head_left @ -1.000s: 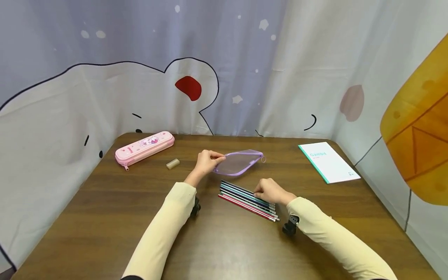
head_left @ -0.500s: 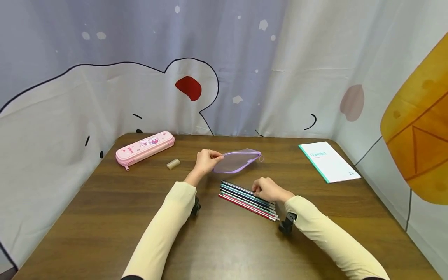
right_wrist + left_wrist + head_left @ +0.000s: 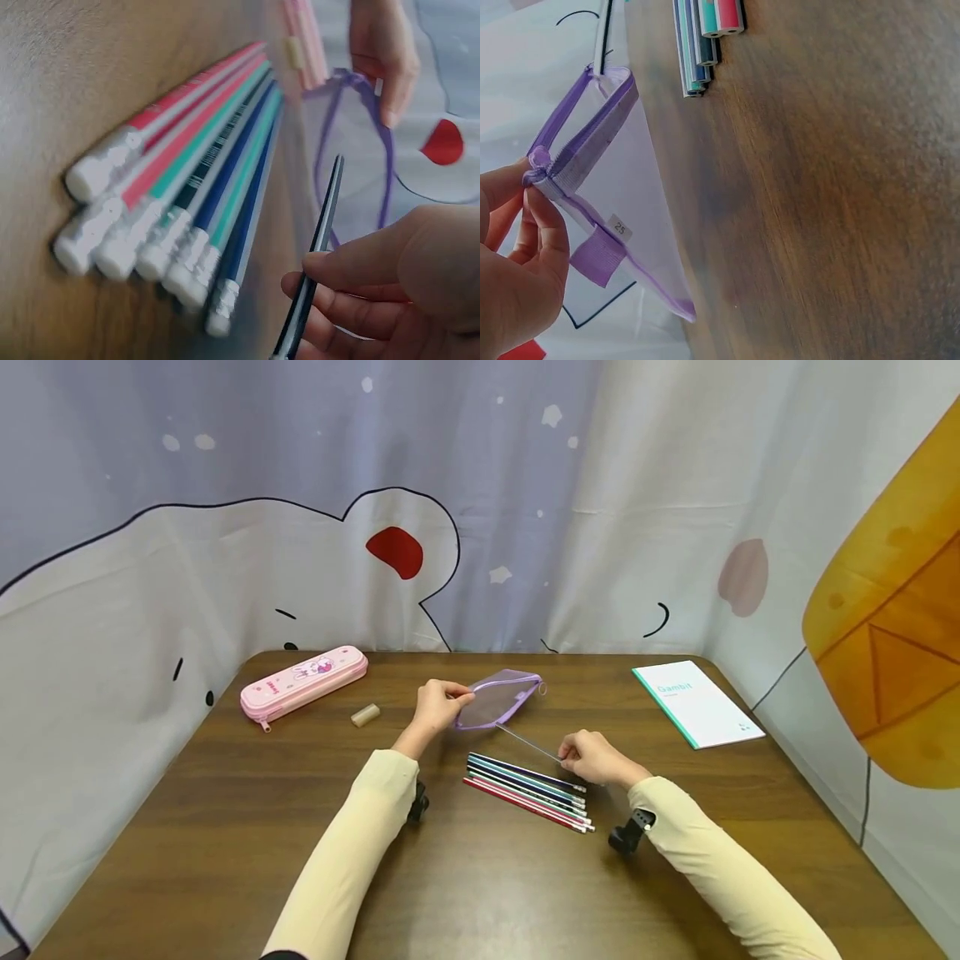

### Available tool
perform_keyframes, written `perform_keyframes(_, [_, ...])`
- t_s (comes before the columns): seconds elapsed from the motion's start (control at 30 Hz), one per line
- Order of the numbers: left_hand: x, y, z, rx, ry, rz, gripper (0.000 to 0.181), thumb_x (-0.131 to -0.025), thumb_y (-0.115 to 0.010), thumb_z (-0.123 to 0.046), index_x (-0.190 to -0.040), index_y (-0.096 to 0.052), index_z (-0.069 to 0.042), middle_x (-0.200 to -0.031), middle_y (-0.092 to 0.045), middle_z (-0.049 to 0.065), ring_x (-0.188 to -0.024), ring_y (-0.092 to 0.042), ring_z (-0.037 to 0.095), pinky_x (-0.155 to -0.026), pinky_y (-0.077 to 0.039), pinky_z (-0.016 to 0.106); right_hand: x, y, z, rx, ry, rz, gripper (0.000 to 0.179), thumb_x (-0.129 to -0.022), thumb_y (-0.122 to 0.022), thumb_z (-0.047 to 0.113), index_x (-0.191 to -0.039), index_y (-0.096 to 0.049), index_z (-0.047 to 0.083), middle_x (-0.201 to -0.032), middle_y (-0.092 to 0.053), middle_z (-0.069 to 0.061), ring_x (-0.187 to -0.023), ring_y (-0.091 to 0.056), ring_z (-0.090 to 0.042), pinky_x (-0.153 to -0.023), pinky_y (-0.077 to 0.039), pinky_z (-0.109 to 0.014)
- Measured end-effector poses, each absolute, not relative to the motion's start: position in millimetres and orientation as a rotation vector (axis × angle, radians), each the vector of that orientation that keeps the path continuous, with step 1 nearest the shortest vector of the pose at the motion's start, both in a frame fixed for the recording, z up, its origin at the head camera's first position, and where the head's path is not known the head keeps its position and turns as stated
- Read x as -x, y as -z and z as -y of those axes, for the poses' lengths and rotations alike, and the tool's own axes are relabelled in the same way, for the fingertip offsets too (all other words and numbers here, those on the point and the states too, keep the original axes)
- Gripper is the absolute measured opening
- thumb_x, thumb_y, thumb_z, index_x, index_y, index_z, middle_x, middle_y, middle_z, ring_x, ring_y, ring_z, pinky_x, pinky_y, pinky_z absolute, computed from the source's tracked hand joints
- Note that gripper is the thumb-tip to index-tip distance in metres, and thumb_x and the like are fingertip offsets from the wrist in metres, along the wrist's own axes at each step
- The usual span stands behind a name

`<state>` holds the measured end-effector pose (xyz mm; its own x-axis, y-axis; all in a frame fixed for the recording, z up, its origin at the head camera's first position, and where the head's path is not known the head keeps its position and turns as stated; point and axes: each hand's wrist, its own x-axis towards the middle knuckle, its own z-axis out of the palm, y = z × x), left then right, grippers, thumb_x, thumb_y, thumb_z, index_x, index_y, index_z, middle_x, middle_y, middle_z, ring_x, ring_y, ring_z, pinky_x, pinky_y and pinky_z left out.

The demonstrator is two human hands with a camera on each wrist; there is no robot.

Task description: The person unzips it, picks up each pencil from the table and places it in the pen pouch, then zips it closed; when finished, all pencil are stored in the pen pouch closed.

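My left hand (image 3: 437, 706) pinches the corner of a see-through purple zip pouch (image 3: 600, 127), whose mouth gapes in both wrist views. Between thumb and fingers, my right hand (image 3: 596, 757) holds one dark pencil with a pale stripe (image 3: 315, 247). Its far end points into the pouch's mouth, overlapping the purple edge in the head view. Below, several pencils (image 3: 525, 793) in red, pink, green and navy lie side by side on the table, white erasers towards the right.
A pink pencil case (image 3: 303, 681) lies at the back left of the wooden table (image 3: 300, 827), with a beige eraser (image 3: 366, 716) beside it. At the back right is a white notebook (image 3: 697, 703) with a green spine. A patterned curtain (image 3: 510, 510) hangs behind.
My right hand has lifted a pencil off the row and swung its far end to the pouch's mouth. The left hand keeps its pinch on the pouch. The head view has shifted slightly.
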<state>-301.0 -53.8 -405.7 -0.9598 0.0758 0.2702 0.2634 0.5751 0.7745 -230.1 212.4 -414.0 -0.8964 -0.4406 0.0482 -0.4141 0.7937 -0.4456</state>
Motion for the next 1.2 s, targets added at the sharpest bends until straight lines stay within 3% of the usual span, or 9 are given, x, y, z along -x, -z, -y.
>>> perform_keyframes(0.27, [301, 404, 53, 0.295, 1.357, 2.577, 0.015, -0.077, -0.068, -0.019, -0.085, -0.072, -0.007, -0.076, -0.07, 0.009, -0.054, -0.054, 0.005, -0.049, -0.042, 0.016, 229, 403, -219, 0.355, 1.217, -2.671, 0.029, -0.076, -0.06, -0.001, -0.105, -0.057, -0.006, -0.081, -0.066, -0.022, -0.05, -0.054, -0.011, -0.047, -0.049, -0.028])
perform_keyframes(0.37, [301, 403, 53, 0.284, 1.37, 2.567, 0.015, -0.077, -0.068, -0.019, -0.084, -0.072, -0.007, -0.075, -0.07, 0.01, -0.055, -0.054, 0.006, -0.048, -0.042, 0.016, 235, 406, -209, 0.242, 1.484, -2.507, 0.037, -0.077, -0.06, -0.001, -0.113, -0.051, -0.008, -0.084, -0.065, -0.025, -0.051, -0.054, -0.01, -0.05, -0.051, -0.029])
perform_keyframes(0.6, [298, 405, 46, 0.253, 1.413, 2.538, 0.016, -0.077, -0.068, -0.022, -0.084, -0.073, -0.009, -0.079, -0.07, 0.008, -0.061, -0.057, 0.007, -0.051, -0.042, 0.015, 255, 421, -173, -0.065, 1.92, -2.178, 0.043, -0.079, -0.058, -0.002, -0.119, -0.045, -0.01, -0.069, -0.06, -0.001, -0.057, -0.056, -0.009, -0.054, -0.052, -0.021])
perform_keyframes(1.03, [291, 418, 36, 0.347, 1.45, 2.534, 0.013, -0.075, -0.07, -0.018, -0.082, -0.073, -0.007, -0.075, -0.07, 0.009, -0.056, -0.053, 0.002, -0.049, -0.041, 0.014, 276, 429, -123, -0.348, 2.323, -2.014, 0.043, -0.079, -0.057, -0.008, -0.117, -0.04, -0.012, -0.066, -0.051, -0.004, -0.053, -0.056, -0.007, -0.051, -0.051, -0.017])
perform_keyframes(1.2, [288, 415, 31, 0.395, 1.519, 2.549, 0.015, -0.076, -0.069, -0.019, -0.084, -0.072, -0.006, -0.074, -0.069, 0.009, -0.052, -0.05, 0.001, -0.047, -0.041, 0.014, 280, 431, -111, -0.433, 2.339, -2.102, 0.041, -0.077, -0.059, -0.006, -0.114, -0.043, -0.011, -0.065, -0.056, -0.006, -0.05, -0.057, -0.007, -0.05, -0.05, -0.017])
